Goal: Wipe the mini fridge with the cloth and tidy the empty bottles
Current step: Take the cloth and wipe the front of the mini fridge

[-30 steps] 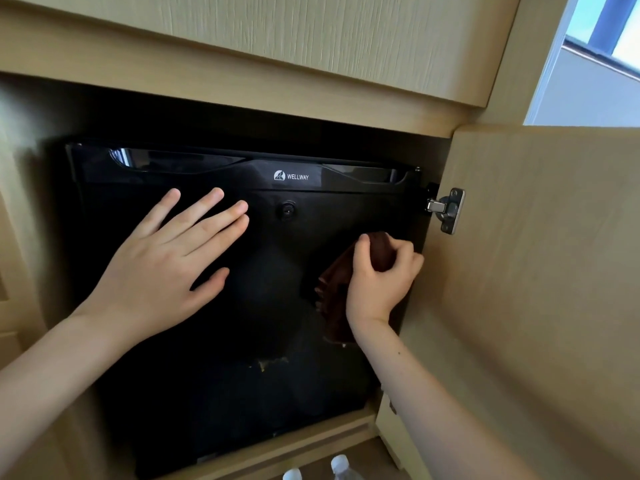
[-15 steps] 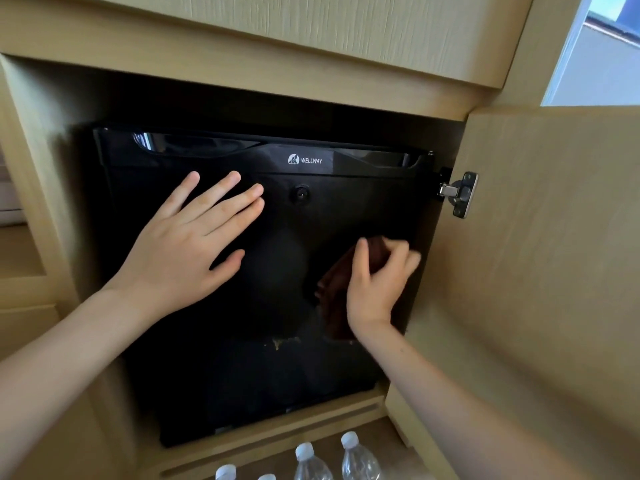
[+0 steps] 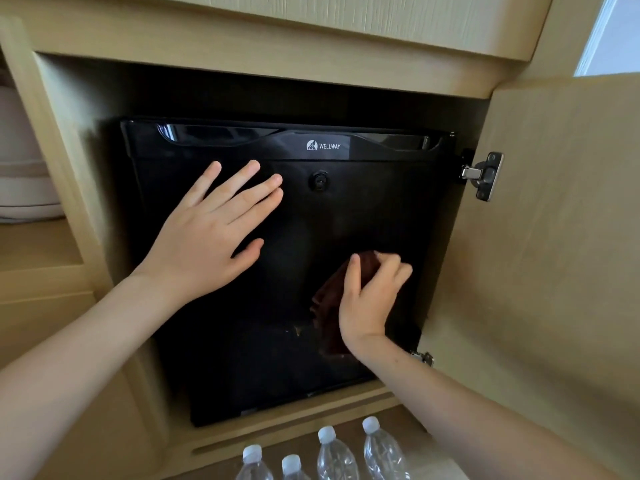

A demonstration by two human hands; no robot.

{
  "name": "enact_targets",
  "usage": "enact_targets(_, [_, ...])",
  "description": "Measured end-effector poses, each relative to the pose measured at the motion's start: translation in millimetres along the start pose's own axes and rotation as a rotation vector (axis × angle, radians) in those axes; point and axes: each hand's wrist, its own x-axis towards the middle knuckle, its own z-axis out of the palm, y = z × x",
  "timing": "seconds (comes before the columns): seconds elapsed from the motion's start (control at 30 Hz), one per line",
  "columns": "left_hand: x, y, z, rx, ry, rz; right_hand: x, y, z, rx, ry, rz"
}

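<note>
- The cloth [image 3: 328, 306], dark brown, lies against the front of the black fridge [image 3: 363, 209], on its lower right part.
- The right hand [image 3: 367, 299] grips the cloth: fingers curled over its top edge, thumb along its left side. The rest hangs out past the palm to the left and down to the wrist.
- The left hand [image 3: 207, 233] lies flat on the fridge's upper left, fingers straight and slightly spread, holding nothing. It is well apart from the cloth.
- The lock [image 3: 318, 180] sits just right of the left fingertips.
- The fridge fills the cabinet [image 3: 242, 46] recess. The right hand is near the fridge's right edge, with bare door above it and to its left.
- The cabinet door [image 3: 561, 254] stands open at right on its hinge [image 3: 485, 175].
- Four capped bottles [image 3: 334, 455] stand below the cabinet's bottom rail, near the right forearm.
</note>
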Motion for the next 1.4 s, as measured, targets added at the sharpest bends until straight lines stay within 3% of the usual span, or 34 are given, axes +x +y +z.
enact_targets(0.07, [-1, -2, -1, 0.008, -0.002, 0.009, 29, -31, 6, 0.072, 0.096, -0.100])
enact_targets(0.2, [-1, 1, 0, -0.002, 0.017, -0.002, 29, -49, 24, 0.138, 0.201, -0.002])
enact_targets(0.47, [-1, 2, -2, -0.005, 0.027, -0.010, -63, 27, 10, -0.127, -0.131, -0.075])
enact_targets(0.57, [0, 1, -3, 0.006, 0.008, -0.006, -34, -1, 13, -0.042, -0.129, -0.091])
enact_targets(0.7, [-1, 0, -3, 0.016, -0.011, 0.001, 19, -58, 23, 0.128, 0.000, -0.171])
enact_targets(0.8, [-1, 1, -2, 0.002, -0.001, -0.012, 8, -55, 31, 0.175, 0.065, -0.135])
enact_targets(0.97, [-1, 2, -2, -0.002, 0.003, -0.013, -53, 6, 25, 0.059, -0.101, -0.088])
enact_targets(1.1, [-1, 2, -4, -0.003, -0.009, -0.019, -60, 7, 18, -0.068, -0.133, -0.053])
enact_targets(1.3, [-2, 0, -6, 0.010, -0.033, -0.001, 7, -58, 24, 0.137, 0.058, -0.138])
enact_targets(1.4, [-4, 0, -5, 0.015, -0.041, 0.005, 7, -57, 31, 0.145, 0.092, -0.178])
